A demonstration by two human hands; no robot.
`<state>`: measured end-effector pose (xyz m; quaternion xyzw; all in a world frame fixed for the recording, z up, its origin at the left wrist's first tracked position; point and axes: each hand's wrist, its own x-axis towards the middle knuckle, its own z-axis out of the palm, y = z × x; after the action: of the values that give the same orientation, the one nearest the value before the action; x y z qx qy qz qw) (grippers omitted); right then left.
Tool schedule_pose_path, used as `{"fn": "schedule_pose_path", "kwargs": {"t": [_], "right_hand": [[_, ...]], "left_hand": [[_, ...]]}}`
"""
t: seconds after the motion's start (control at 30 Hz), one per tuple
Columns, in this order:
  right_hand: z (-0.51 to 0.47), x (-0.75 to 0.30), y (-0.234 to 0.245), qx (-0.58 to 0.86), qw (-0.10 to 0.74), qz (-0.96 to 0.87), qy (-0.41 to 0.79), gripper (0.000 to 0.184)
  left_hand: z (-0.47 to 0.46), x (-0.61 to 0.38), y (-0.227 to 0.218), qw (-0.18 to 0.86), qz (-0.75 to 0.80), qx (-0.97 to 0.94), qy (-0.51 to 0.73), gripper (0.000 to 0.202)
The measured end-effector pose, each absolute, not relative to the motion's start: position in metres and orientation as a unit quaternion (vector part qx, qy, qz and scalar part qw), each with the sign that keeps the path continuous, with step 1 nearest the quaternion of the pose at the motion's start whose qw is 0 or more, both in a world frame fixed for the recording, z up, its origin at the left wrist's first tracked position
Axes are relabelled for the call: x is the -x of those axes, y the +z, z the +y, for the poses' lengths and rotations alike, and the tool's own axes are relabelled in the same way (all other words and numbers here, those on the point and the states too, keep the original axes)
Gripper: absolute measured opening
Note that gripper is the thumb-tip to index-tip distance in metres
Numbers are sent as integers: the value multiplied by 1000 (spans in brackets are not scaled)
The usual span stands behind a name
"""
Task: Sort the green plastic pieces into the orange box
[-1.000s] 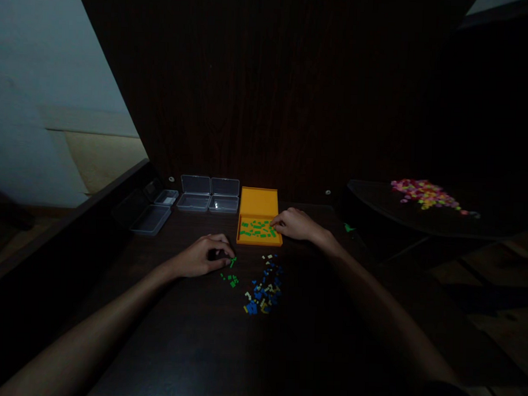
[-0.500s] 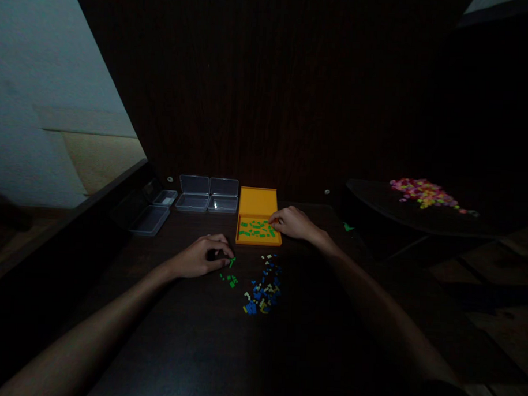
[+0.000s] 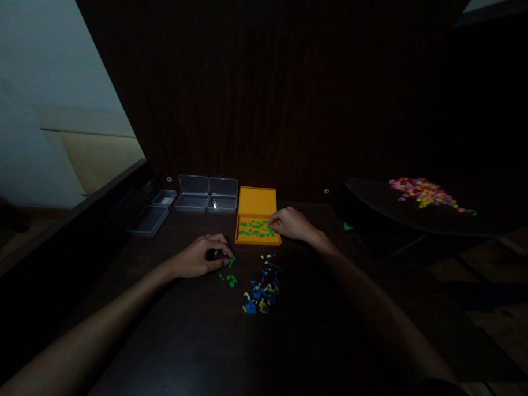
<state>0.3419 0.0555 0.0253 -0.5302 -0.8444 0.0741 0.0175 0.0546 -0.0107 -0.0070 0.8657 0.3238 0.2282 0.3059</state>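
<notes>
My left hand (image 3: 202, 257) rests on the dark table with thumb and fingertips drawn together at a small green toy brick (image 3: 231, 262). Just below it lies a small cluster of loose green bricks (image 3: 231, 280). My right hand (image 3: 291, 223) reaches over the right side of an open orange box (image 3: 257, 242), its fingers pinched; whatever they hold is hidden. Spread across the box's bottom are several green bricks (image 3: 256, 225). Between my forearms, a pile of blue, cream and yellow bricks (image 3: 265, 291) lies on the table.
Clear plastic cases (image 3: 193, 203) stand open at the back, left of the orange box. Another clear case (image 3: 149, 220) lies farther left by the side board. A heap of pink and yellow pieces (image 3: 423, 192) sits on a dark surface at right. A tall dark panel (image 3: 267, 94) closes the back.
The view has shifted very slightly. Both hands and the bricks stay practically where they were.
</notes>
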Motion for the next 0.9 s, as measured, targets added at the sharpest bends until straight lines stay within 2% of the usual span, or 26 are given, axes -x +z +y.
{"fn": "schedule_pose_path", "kwargs": {"t": [0.9], "right_hand": [[56, -345, 29, 521, 17, -851, 62, 30]], "left_hand": [[-10, -54, -9, 314, 331, -860, 230, 15]]}}
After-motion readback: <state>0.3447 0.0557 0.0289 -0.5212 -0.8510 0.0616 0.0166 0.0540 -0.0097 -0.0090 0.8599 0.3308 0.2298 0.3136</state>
